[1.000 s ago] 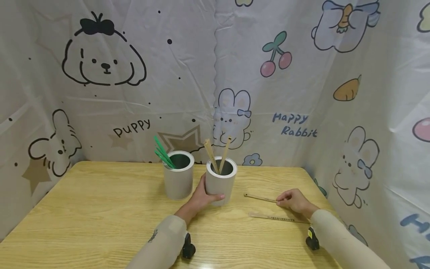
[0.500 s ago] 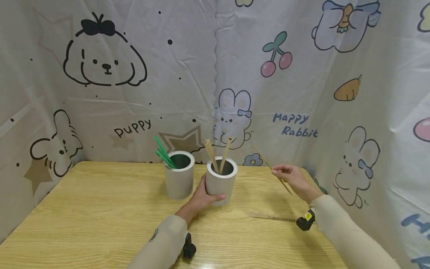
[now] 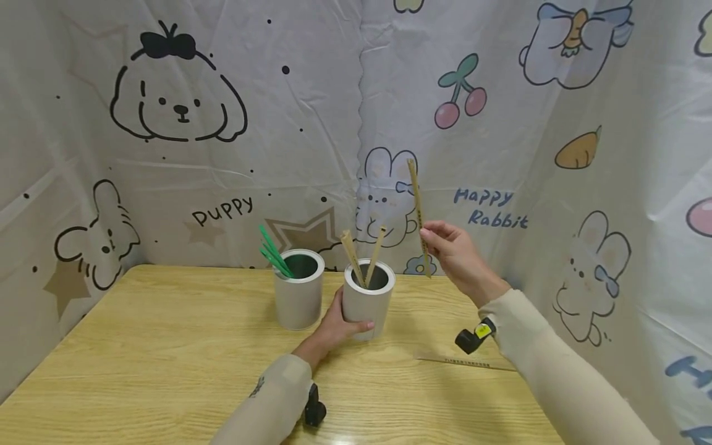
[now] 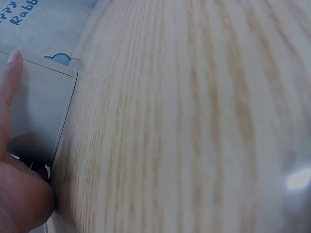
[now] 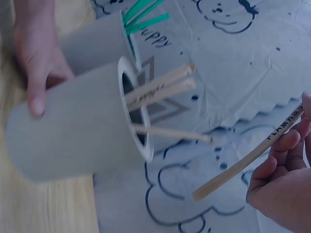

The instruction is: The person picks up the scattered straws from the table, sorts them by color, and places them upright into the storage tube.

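Note:
My left hand (image 3: 335,326) grips the side of a white cylindrical holder (image 3: 365,312), its thumb lying across the front; some of its fingers are hidden behind. Several tan paper-wrapped straws (image 5: 163,88) lean inside that holder. Up and to the right of its rim, my right hand (image 3: 455,252) pinches another tan wrapped straw (image 3: 416,191), nearly upright, between thumb and fingers. Dark printing shows on this straw in the right wrist view. One more wrapped straw (image 3: 467,362) lies on the table below the right hand.
A second white holder (image 3: 298,303) with several green straws (image 3: 274,250) stands just left of the gripped one. Behind the wooden table (image 3: 183,346) hangs a printed cloth (image 3: 311,123), which continues along both sides.
My right hand has lifted the wrapped straw off the table, turned it nearly upright and carried it left towards the gripped holder. The left hand has kept its hold.

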Tool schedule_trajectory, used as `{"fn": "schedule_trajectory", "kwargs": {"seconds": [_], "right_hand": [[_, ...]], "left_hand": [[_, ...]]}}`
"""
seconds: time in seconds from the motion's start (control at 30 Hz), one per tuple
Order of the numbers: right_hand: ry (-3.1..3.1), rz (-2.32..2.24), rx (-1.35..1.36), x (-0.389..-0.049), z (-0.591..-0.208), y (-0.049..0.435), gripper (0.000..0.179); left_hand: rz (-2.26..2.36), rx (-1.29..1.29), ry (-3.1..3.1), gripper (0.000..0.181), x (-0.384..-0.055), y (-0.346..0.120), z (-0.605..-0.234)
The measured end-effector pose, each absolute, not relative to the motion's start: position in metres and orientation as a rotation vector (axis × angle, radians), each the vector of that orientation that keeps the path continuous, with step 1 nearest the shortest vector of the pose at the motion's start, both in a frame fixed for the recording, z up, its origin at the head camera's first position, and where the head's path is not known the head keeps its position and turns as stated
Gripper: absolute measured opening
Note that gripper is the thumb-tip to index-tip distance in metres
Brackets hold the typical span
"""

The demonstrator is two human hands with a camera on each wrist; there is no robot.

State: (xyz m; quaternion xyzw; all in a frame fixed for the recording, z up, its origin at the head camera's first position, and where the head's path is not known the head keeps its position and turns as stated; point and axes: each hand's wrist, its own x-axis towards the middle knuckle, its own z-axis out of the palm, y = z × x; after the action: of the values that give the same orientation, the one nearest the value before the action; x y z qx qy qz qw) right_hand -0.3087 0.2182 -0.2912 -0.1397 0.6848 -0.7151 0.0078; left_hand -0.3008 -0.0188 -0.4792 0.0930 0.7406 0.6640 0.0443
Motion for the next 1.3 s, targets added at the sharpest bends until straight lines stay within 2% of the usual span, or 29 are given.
{"fn": "schedule_trajectory", "kwargs": {"seconds": [0.3, 0.43, 0.6, 0.73, 0.87, 1.07, 1.3], "right_hand": [[1.992, -2.348, -0.534, -0.312, -0.278, 0.173, 0.029], [1.942, -2.372, -0.544, -0.314, -0.288, 0.163, 0.034], [1.950, -2.358, -0.451, -0.319, -0.310, 0.157, 0.032], [2.024, -2.269, -0.374, -0.323, -0.330, 0.158, 0.027], [2.220, -2.077, -0.316, -0.326, -0.343, 0.163, 0.010], [2.506, -1.766, -0.374, -0.324, -0.351, 0.174, 0.029], [2.615, -1.600, -0.490, -0.317, -0.360, 0.202, 0.029]], "left_hand": [[2.039, 0.290, 2.257, 0.108, -0.297, -0.019, -0.474], [2.049, 0.300, 2.255, 0.108, -0.298, -0.018, -0.474], [2.053, 0.314, 2.256, 0.107, -0.300, -0.018, -0.475], [2.042, 0.316, 2.268, 0.107, -0.300, -0.017, -0.476], [2.028, 0.308, 2.286, 0.107, -0.299, -0.016, -0.476], [2.013, 0.302, 2.302, 0.108, -0.296, -0.016, -0.476], [2.011, 0.278, 2.302, 0.109, -0.298, -0.016, -0.477]]}}
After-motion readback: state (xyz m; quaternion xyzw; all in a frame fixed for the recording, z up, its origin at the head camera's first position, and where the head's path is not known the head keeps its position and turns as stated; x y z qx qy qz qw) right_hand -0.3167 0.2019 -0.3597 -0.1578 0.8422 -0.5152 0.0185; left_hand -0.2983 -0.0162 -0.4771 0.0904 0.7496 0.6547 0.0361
